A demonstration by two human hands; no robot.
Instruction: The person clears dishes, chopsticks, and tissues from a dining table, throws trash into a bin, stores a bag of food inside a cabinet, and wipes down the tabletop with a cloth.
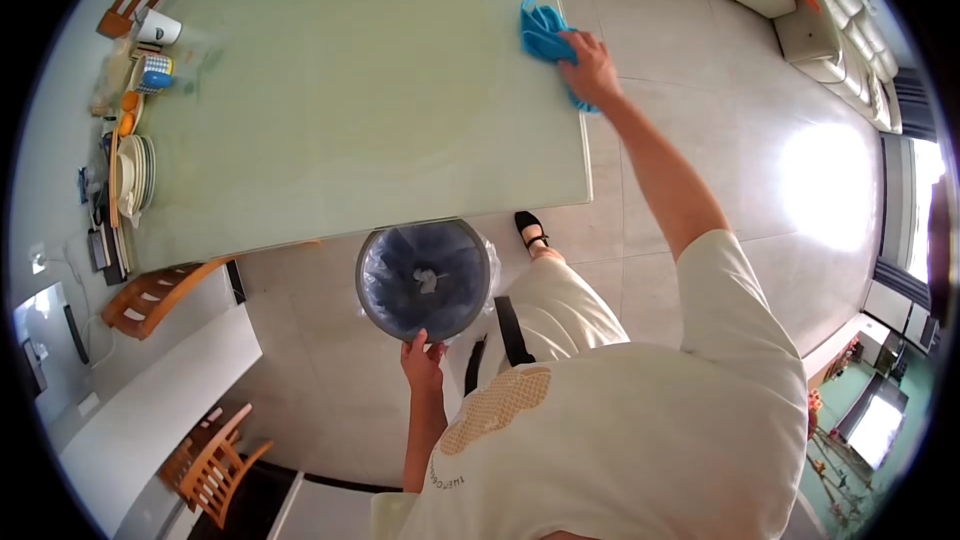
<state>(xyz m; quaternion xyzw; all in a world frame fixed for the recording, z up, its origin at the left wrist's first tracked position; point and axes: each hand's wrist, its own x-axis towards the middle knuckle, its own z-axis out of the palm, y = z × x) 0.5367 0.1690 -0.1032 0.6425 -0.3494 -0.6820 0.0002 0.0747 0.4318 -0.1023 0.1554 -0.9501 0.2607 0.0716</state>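
On the floor of grey tiles [720,90] lies a bright white reflection [825,185]; a cream-coloured cushioned sofa [812,45] stands near the bright window [922,205], and a brown wooden slatted chair [216,476] stands well apart

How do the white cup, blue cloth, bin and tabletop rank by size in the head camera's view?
Largest to smallest, as they look:
1. Tabletop
2. Bin
3. Blue cloth, partly covered by a hand
4. White cup

This ranks apparent size only.
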